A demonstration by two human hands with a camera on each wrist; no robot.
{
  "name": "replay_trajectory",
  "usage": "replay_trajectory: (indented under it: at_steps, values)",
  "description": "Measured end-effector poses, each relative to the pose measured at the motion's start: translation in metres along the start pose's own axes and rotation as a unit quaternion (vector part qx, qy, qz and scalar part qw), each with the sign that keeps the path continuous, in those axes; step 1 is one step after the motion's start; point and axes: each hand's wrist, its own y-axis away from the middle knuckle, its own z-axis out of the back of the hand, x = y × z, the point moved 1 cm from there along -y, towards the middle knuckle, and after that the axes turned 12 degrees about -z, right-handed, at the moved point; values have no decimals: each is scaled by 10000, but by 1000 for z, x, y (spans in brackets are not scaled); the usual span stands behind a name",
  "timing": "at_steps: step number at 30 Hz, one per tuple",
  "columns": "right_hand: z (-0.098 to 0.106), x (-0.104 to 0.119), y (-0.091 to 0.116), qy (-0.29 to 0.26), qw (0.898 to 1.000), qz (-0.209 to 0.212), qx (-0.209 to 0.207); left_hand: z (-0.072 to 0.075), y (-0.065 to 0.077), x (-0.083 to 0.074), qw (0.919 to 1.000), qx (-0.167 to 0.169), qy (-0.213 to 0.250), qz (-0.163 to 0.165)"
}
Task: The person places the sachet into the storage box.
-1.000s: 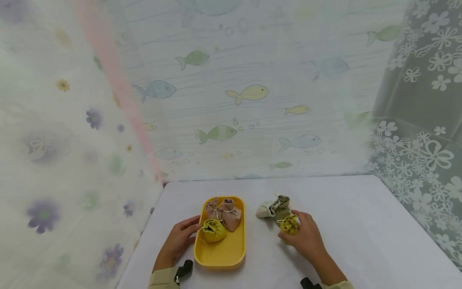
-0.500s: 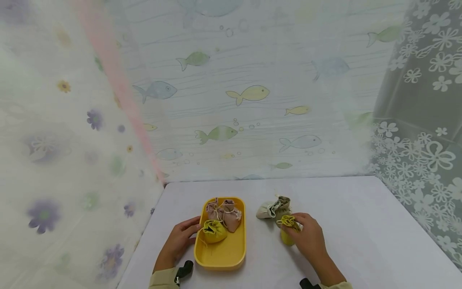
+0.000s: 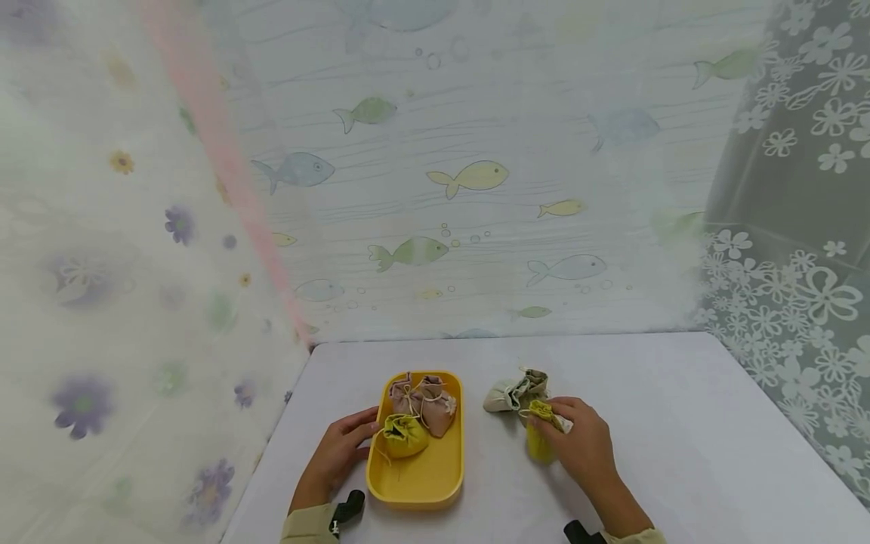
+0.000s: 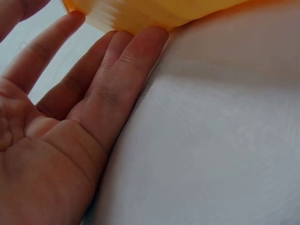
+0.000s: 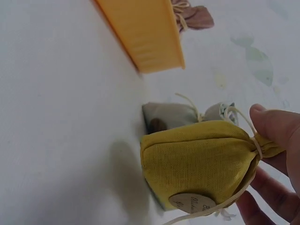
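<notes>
One yellow tray (image 3: 435, 474), two yellow drawstring pouches (image 3: 405, 440) and two mauve drawstring pouches (image 3: 437, 413) are visible. Overlapping grey-green pouches (image 3: 501, 397) seemingly number two.

Apparently a screened-off booth, with a fish-print sheet (image 3: 476, 227) and 2 flower-print sheets (image 3: 115, 302) around a white table (image 3: 646, 408).

The white worktop (image 3: 652, 423) bore a yellow tray (image 3: 438, 472) directly on its surface; right of the tray, level with its far half, a pale bag (image 3: 499, 398) and an olive-grey bag (image 3: 536, 379) sat close together.
</notes>
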Motion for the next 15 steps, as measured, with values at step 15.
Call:
replay_trajectory:
  at_steps: [15]
  values:
    - [3, 25, 5, -367, 9992, 124, 31, 1, -1, 1, 10000, 44, 26, 41]
